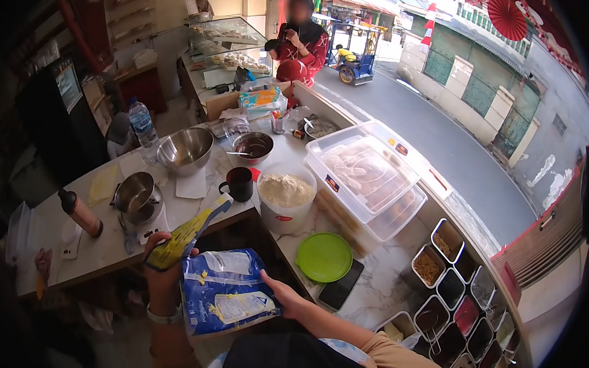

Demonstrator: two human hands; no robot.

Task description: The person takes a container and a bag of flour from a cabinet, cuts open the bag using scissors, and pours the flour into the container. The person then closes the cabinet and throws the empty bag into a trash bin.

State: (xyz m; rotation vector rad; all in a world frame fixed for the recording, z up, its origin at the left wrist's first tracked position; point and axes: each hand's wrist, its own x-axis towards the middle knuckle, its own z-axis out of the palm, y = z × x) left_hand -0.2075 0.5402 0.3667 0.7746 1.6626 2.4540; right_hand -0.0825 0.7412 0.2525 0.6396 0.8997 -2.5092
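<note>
My left hand (158, 260) is closed around a yellow packet (184, 237) with dark print, its narrow end pointing up and right. Just beside it, a blue plastic pack (225, 290) with white panels and yellow smears is held in front of my body. My right hand (287, 297) grips this pack by its right edge, thumb on the front face. Whether my left fingers also support the blue pack is hidden. Beyond the packs stand a white tub of flour-like powder (284, 200) and a black mug (239, 184). To the right lies a round green lid (324, 257).
Metal bowls (185, 153), a pot (137, 199), a brown bottle (80, 213) and a water bottle (142, 121) stand on the left counter. Clear plastic boxes (368, 174), a dark phone-like slab (341, 286) and several topping containers (450, 289) occupy the right. A person (302, 38) stands beyond the counter.
</note>
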